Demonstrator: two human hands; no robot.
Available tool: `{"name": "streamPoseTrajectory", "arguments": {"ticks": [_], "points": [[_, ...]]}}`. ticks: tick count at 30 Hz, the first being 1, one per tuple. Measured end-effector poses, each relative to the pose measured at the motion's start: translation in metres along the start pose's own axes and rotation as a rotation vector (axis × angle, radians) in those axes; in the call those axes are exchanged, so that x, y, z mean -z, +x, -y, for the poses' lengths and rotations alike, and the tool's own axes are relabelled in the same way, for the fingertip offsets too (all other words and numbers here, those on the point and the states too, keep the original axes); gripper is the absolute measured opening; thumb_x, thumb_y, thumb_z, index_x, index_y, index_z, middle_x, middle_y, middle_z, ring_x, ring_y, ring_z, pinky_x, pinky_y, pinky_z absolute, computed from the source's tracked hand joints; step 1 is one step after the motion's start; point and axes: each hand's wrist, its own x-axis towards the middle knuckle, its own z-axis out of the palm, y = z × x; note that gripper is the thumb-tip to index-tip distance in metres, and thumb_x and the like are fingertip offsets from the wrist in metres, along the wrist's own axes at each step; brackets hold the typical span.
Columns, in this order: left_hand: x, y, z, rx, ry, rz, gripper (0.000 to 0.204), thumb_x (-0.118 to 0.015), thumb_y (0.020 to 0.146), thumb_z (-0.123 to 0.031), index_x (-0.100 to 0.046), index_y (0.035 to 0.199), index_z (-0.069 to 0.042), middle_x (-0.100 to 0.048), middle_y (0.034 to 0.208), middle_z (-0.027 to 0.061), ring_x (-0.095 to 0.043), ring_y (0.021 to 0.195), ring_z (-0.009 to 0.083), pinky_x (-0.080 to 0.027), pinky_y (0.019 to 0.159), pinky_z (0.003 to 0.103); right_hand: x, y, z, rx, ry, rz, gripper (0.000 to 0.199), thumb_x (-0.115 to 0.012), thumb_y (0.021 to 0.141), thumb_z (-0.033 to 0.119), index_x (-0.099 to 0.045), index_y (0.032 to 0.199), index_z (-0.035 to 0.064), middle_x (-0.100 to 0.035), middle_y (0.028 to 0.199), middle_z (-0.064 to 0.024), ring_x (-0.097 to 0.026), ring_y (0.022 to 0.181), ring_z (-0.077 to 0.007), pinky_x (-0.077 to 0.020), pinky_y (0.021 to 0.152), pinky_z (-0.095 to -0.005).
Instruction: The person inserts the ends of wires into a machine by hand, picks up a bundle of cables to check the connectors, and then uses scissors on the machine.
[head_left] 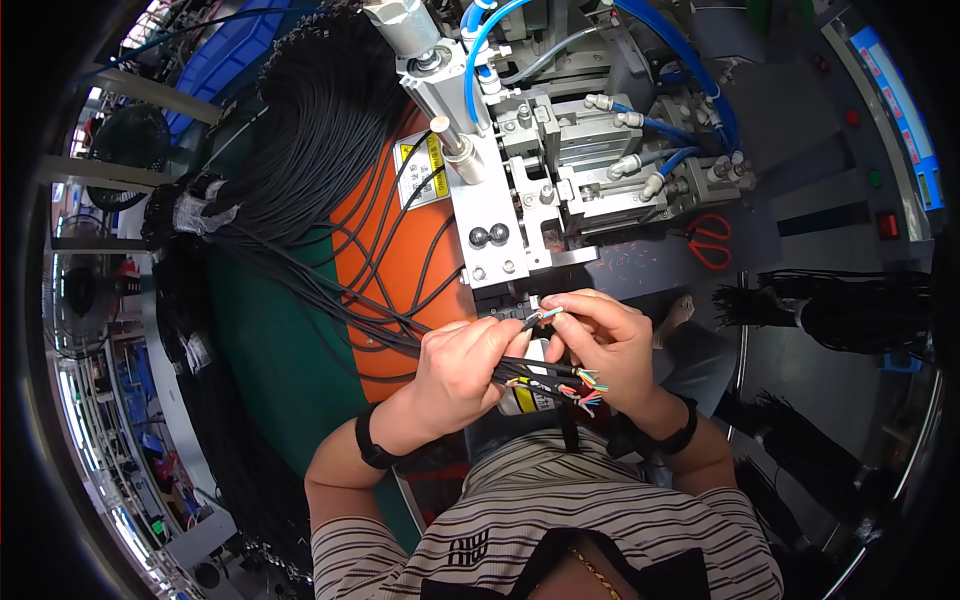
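My left hand is closed on a black cable, pinching it near its stripped end. Several more black cables pass under that hand, their stripped ends fanning out in coloured wires below my right hand. With thumb and forefinger, my right hand pinches the thin coloured wires at the tip of the held cable. Both hands are just in front of a metal machine with pneumatic cylinders and blue air tubes.
A large bundle of black cables lies on the orange and green table mat at the left. Red-handled scissors rest right of the machine. More black cable bundles hang at the right, below a blue control panel.
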Motion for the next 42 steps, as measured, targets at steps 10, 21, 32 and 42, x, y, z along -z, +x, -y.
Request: {"name": "streamPoseTrajectory", "arguments": {"ticks": [10, 21, 32, 42], "points": [[0.015, 0.007, 0.003, 0.352, -0.5, 0.158, 0.022, -0.061, 0.079, 0.007, -0.064, 0.1, 0.001, -0.068, 0.082, 0.0131, -0.071, 0.071, 0.0265, -0.053, 0.061, 0.034, -0.003, 0.007, -0.003, 0.206, -0.137, -0.014, 0.018, -0.063, 0.091, -0.009, -0.069, 0.108, -0.0065, -0.071, 0.1, -0.0135, -0.07, 0.071, -0.0114, -0.0546, 0.058, -0.0215], [0.017, 0.009, 0.01, 0.394, -0.61, 0.2, 0.017, -0.058, 0.083, 0.008, -0.065, 0.098, 0.002, -0.066, 0.079, 0.0072, -0.064, 0.073, 0.0138, -0.05, 0.067, 0.028, -0.001, 0.01, -0.006, 0.267, -0.208, 0.001, 0.013, -0.067, 0.088, -0.008, -0.068, 0.101, -0.0055, -0.072, 0.096, -0.0121, -0.069, 0.066, -0.0104, -0.0512, 0.052, -0.0201], [0.015, 0.006, 0.012, 0.476, -0.692, 0.224, 0.011, -0.057, 0.089, 0.005, -0.064, 0.096, 0.003, -0.067, 0.081, 0.0074, -0.062, 0.074, 0.0109, -0.05, 0.068, 0.027, 0.003, 0.011, 0.002, 0.174, -0.241, 0.069, 0.013, -0.064, 0.09, -0.008, -0.067, 0.103, -0.0065, -0.071, 0.097, -0.0139, -0.069, 0.068, -0.012, -0.0541, 0.057, -0.0208], [0.015, 0.005, 0.019, 0.573, -0.836, 0.297, 0.009, -0.058, 0.095, -0.004, -0.064, 0.095, 0.003, -0.068, 0.08, 0.0065, -0.06, 0.075, 0.0075, -0.051, 0.069, 0.029, 0.005, 0.011, 0.002, 0.211, -0.344, 0.08, 0.013, -0.066, 0.089, -0.008, -0.068, 0.101, -0.0056, -0.071, 0.095, -0.0129, -0.07, 0.068, -0.011, -0.0536, 0.056, -0.0207]]}}
